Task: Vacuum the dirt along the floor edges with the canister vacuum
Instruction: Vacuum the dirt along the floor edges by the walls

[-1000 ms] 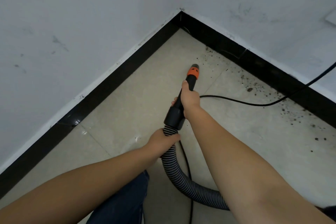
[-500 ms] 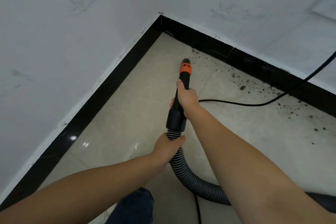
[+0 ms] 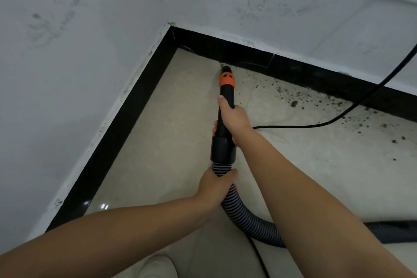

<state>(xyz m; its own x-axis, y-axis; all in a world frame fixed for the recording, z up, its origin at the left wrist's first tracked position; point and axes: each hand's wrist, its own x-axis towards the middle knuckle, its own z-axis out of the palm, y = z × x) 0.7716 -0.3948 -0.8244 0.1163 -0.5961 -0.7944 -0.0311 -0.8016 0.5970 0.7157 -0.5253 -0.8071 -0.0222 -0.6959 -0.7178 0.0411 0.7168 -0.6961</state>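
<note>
Moved forward since earlier: nozzle, tip now at the black skirting | hose is gripped by left hand just below the cuff | nozzle tube is clasped by right hand | dirt is scattered right of the fingers.

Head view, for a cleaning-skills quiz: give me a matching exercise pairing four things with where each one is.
1. nozzle tip
2. right hand
3. left hand
4. dirt specks

A. round the ribbed hose
B. at the black baseboard
C. scattered on the tile, right of the nozzle
D. round the black wand

Pairs: 1-B, 2-D, 3-A, 4-C
</note>
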